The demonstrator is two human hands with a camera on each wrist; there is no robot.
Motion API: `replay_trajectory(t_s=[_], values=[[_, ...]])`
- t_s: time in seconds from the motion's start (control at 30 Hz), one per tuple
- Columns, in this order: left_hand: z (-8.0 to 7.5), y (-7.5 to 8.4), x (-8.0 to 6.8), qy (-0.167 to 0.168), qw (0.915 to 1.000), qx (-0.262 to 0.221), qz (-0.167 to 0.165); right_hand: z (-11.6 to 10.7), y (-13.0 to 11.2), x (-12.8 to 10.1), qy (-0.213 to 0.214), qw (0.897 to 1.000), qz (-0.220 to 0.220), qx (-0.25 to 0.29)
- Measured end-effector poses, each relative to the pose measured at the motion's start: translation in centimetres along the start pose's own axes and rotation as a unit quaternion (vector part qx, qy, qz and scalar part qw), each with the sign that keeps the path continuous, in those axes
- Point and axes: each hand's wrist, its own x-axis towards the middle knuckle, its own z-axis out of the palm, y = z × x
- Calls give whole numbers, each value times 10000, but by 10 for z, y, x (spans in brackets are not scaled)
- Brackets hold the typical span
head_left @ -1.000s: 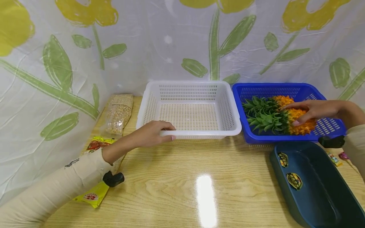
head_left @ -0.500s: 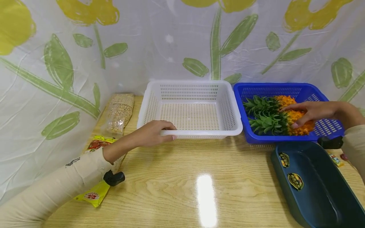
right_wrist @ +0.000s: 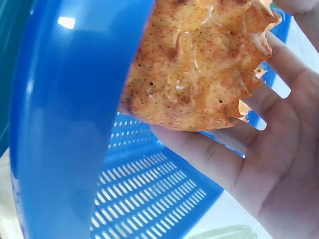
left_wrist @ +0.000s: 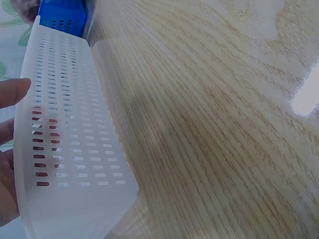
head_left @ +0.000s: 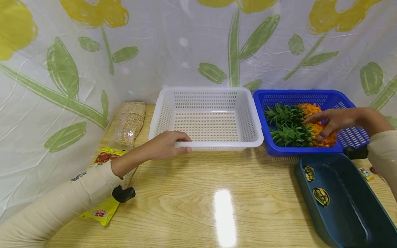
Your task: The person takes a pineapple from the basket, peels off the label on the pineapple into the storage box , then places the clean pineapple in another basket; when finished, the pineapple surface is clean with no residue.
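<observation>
My left hand (head_left: pixel 165 145) holds the near rim of a white slotted plastic basket (head_left: pixel 220 145), thumb outside and fingers over the inner side. In the left wrist view the thumb (left_wrist: pixel 15 91) lies along that rim, beside the slotted wall (left_wrist: pixel 75 159). Over at the right, my right hand (head_left: pixel 345 120) grips the nearer of two orange pineapples (head_left: pixel 324 140) with green leafy crowns, lying inside a blue slotted basket (head_left: pixel 304 151). Close up in the right wrist view, fingers (right_wrist: pixel 209 157) curve around the spiky orange body (right_wrist: pixel 194 74) just behind the blue rim.
A dark teal tub (head_left: pixel 344 196) with two stickers stands in front of the blue basket. At the left lie a clear bag of pale beans or kernels (head_left: pixel 129 124) and a yellow packet (head_left: pixel 102 210). Small wrapped candies (head_left: pixel 365 173) sit right of the tub. A flowered curtain (head_left: pixel 186 44) hangs behind.
My right hand and the nearer pineapple have shifted slightly left inside the blue basket. The left hand stays at the white basket's rim.
</observation>
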Motion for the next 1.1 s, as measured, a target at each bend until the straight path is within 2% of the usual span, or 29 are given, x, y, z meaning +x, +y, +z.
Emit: replay_trajectory(t_s=[0.2,0.47,0.77,1.1], values=[[0,-1,0,-7,10000,-65,-14,-2,-3,2,-122,9995,216,198],[0,-1,1,7,10000,-14,9,-7,-5,2,65,9996,239,-147],[0,1,0,-3,10000,10,37,-10,-9,5,16,9989,367,-305],[1,-1,1,5,10000,25,59,-12,-9,7,-39,9991,271,-333]])
